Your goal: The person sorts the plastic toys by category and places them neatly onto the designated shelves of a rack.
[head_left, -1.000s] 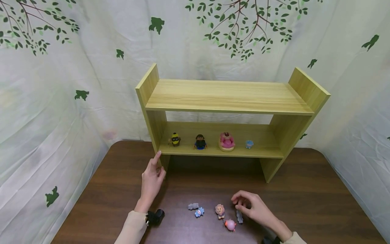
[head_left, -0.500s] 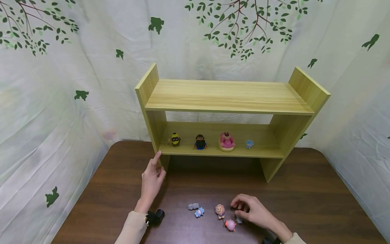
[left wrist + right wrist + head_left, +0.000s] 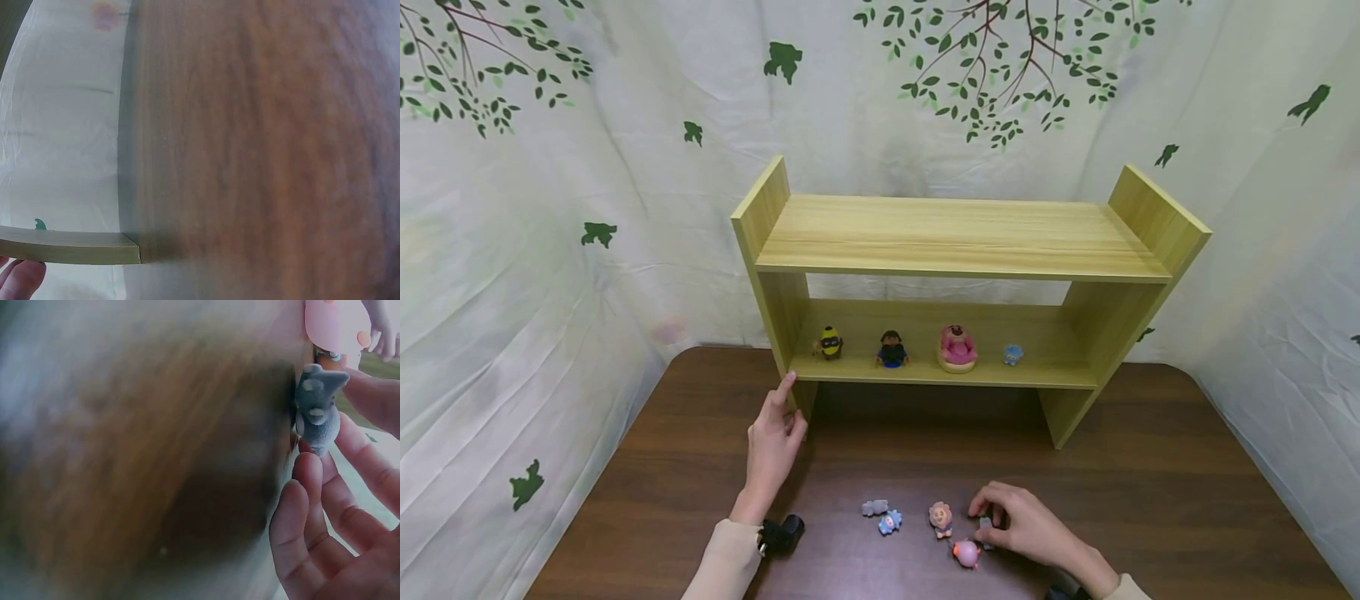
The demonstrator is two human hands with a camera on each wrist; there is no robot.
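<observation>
My left hand [image 3: 772,439] touches the lower left front of the wooden shelf [image 3: 962,237] with its index finger extended. In the left wrist view, fingertips [image 3: 24,278] lie against the edge of the shelf's side board. My right hand [image 3: 1030,521] is down at the table, its thumb and fingers curled about a small grey figurine [image 3: 320,406] and pinching it. Close by lie a pink round figurine [image 3: 966,553] and a lion-like figurine [image 3: 941,518]. Further left are a blue figurine [image 3: 890,522] and another grey figurine [image 3: 875,507].
On the middle shelf board stand a yellow-capped figurine [image 3: 829,342], a dark-haired figurine [image 3: 892,349], a pink bear figurine [image 3: 957,348] and a small light-blue figurine [image 3: 1012,355]. The shelf stands on a brown table [image 3: 647,500] before a leaf-printed curtain [image 3: 647,167].
My right hand has lowered slightly and its fingers have closed in about the grey figurine, which has shifted a little. The left hand stays on the shelf.
</observation>
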